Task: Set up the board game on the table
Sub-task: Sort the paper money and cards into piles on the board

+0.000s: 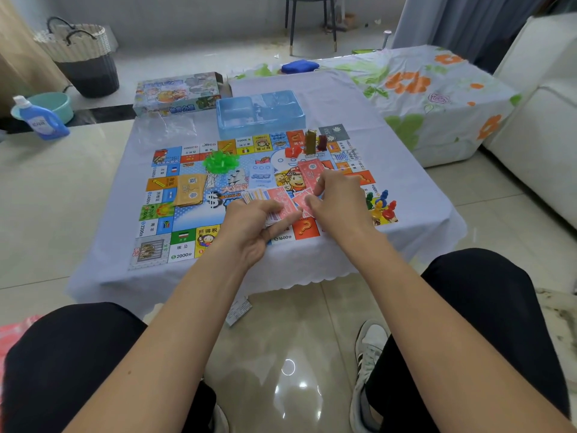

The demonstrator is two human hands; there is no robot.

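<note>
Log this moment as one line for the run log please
step: sorting play money | left hand: grips fanned notes | right hand: pinches a red note | board: laid out, green houses piled, pawns at right

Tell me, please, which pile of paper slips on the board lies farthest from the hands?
The tan stack at the board's left side; the red notes lie beside the right hand, and the left hand holds the fanned ones.

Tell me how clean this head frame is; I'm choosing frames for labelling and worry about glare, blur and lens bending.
Head view: bright glare spots sit on the glossy floor tiles between the knees; wide-angle bending curves the room's edges; the board is lit evenly and its squares are readable; the left hand and right hand look slightly soft around the paper money; the game box print is blurry.
</note>
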